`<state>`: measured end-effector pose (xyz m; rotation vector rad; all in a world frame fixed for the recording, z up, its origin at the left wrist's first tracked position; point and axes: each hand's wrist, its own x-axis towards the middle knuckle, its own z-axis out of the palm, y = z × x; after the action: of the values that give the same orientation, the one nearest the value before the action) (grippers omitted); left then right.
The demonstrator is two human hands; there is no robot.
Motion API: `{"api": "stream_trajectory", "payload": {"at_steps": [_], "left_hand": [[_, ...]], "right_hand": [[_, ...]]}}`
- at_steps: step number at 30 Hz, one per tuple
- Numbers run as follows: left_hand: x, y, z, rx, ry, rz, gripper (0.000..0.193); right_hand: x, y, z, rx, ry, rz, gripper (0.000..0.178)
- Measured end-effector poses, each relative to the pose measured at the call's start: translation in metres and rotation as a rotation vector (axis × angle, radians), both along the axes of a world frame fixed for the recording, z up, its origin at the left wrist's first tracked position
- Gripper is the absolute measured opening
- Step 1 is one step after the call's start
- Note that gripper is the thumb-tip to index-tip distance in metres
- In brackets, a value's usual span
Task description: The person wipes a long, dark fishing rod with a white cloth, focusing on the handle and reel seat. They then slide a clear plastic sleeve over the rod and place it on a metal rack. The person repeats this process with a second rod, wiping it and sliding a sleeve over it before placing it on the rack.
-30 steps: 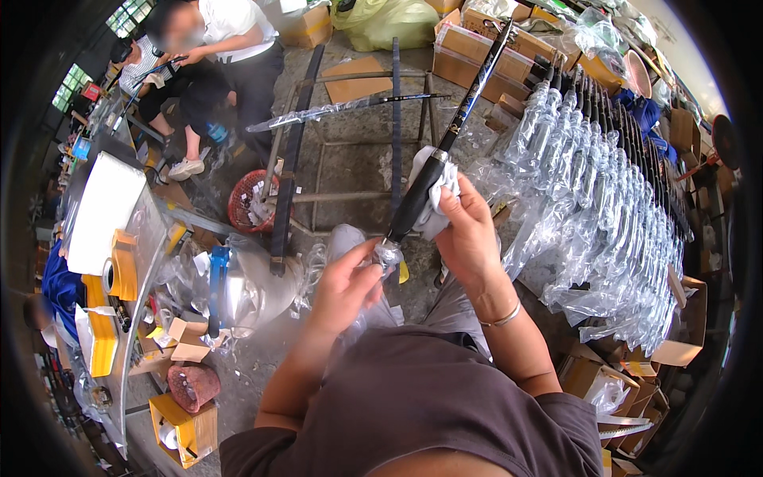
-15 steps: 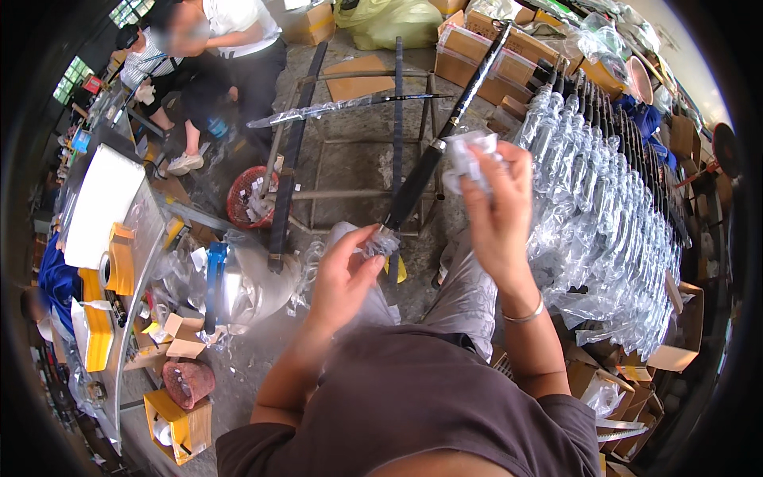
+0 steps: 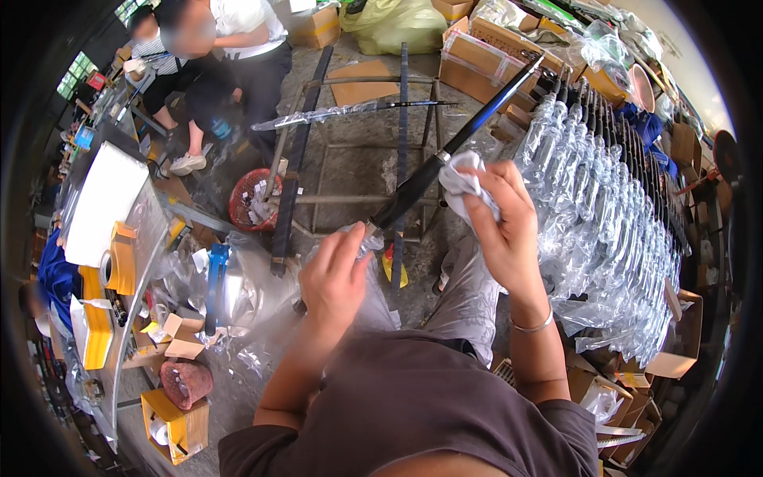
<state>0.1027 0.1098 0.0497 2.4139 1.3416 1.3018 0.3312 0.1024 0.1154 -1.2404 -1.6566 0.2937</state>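
A fishing rod (image 3: 413, 189) with a black grip and a glossy blue-black upper section slants from lower left to upper right in front of me. My left hand (image 3: 332, 280) is closed around its butt end, where crumpled clear plastic (image 3: 369, 240) shows at the fingers. A bunched white cloth (image 3: 467, 189) is pinched in my right hand (image 3: 510, 230). It lies against the rod or just beside it, near the top of the black grip; I cannot tell whether they touch. Beyond, a plastic-sleeved rod (image 3: 318, 117) rests across a metal frame (image 3: 350, 199) with dark padded bars.
Many plastic-sleeved rods (image 3: 604, 215) lean in a row at my right. A red basket (image 3: 253, 208) with scraps stands left of the frame. Cartons (image 3: 485, 65) line the far side. On the left is a cluttered table (image 3: 143, 246). Two people (image 3: 230, 48) sit at the far left.
The rod has swung so its upper end lies farther right and lower. My left hand has shifted slightly left and turned. The cloth in my right hand has dropped slightly.
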Motion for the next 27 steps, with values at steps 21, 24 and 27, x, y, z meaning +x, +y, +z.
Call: {"api": "stream_trajectory", "payload": {"at_steps": [21, 24, 27], "left_hand": [[0.0, -0.002, 0.009, -0.014, -0.113, 0.041, 0.044], [-0.005, 0.002, 0.009, -0.082, -0.18, 0.005, 0.043], [-0.013, 0.007, 0.002, -0.334, -0.445, -0.094, 0.042]], "right_hand": [[-0.05, 0.017, -0.008, 0.216, -0.298, -0.08, 0.034], [-0.056, -0.007, -0.048, 0.108, -0.303, 0.194, 0.038], [-0.032, -0.008, -0.066, -0.003, -0.313, 0.259, 0.03]]}}
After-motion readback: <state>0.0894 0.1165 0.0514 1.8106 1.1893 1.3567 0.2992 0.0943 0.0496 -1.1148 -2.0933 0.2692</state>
